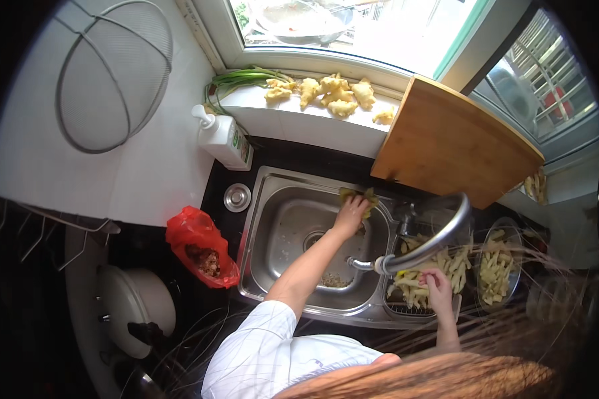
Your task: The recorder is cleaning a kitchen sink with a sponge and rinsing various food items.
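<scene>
My left hand (351, 218) reaches across the stainless steel sink (289, 224) and presses a greenish-yellow cloth (348, 193) against the back right rim of its large basin. Food scraps (335, 280) lie on the basin floor, some near the drain (313, 241). My right hand (435, 287) hovers over the smaller basin, fingers loosely bent, near many pale chicken feet (451, 269) heaped there; whether it touches them I cannot tell. The curved metal faucet (429, 249) arches between the two basins. A clear bowl (499, 264) at the far right holds more pale pieces.
A red plastic bag (194, 239) with scraps and a drain strainer (237, 197) sit left of the sink. Behind are a soap bottle (224, 142), ginger (337, 92), green onions (244, 77) and a wooden cutting board (454, 144). A lidded pot (140, 304) stands at lower left.
</scene>
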`<state>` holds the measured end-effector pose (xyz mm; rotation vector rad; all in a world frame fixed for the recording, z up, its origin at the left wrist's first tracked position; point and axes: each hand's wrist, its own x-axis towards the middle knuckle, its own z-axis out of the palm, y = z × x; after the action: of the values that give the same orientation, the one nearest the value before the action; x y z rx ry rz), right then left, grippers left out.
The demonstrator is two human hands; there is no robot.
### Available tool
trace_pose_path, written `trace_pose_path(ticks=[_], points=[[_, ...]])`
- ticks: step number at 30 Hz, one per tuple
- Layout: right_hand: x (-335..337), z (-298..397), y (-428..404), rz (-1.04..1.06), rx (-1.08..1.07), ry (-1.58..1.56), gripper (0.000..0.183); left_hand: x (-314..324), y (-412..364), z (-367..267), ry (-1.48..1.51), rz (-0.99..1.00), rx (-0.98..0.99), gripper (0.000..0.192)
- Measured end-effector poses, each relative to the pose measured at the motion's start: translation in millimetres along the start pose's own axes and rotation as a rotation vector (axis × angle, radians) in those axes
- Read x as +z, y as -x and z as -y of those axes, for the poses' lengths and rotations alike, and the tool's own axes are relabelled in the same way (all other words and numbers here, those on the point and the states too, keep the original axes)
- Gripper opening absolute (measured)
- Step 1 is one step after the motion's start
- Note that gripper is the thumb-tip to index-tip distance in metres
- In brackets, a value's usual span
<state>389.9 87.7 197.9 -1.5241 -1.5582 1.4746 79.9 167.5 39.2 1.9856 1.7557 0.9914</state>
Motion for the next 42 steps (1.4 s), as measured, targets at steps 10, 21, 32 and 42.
trace_pose_path(ticks=[10,21,32,42], points=[[15,67,10,0.030,-0.549,0.761,0.018,-141,152,-12,-0.412,0.220,-0.215,0.023],[100,45,4,0.000,-0.259,-0.131,0.015,-160,263,6,-0.499,-0.015,-0.416,0.016],[144,129,-16,0.289,-0.144,0.350,0.040,-159,252,52,-0.606,0.025,-0.548,0.019],[145,91,-23,0.480,-0.341,0.516,0.029,-179,109,130,-0.746,-0.398,-0.054,0.017]])
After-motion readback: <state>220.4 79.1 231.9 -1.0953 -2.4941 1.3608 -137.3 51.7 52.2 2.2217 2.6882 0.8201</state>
